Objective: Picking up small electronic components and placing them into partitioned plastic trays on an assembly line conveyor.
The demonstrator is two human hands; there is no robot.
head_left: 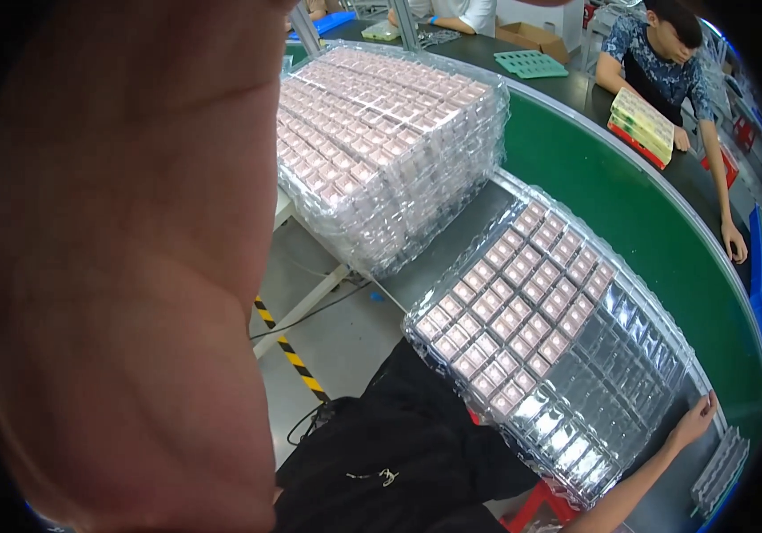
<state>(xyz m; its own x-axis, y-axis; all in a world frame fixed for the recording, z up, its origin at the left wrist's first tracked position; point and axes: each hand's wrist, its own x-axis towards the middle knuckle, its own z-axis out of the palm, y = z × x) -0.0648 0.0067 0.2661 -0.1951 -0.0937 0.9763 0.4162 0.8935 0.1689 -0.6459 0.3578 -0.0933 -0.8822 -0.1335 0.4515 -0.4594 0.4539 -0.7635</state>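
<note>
Left hand [132, 266] looming blurred, fingers hidden, grip can't tell. Right hand [694, 422] resting narrow by edge of green conveyor [594, 164], hold unclear. Part-filled clear blister tray [607, 382] lying beside conveyor, dark worktop strip [656, 437] showing between tray and right forearm.

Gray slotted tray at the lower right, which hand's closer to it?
Right. Your right hand is just beside the gray tray; your left hand is raised across the view's left side, well away.
</note>
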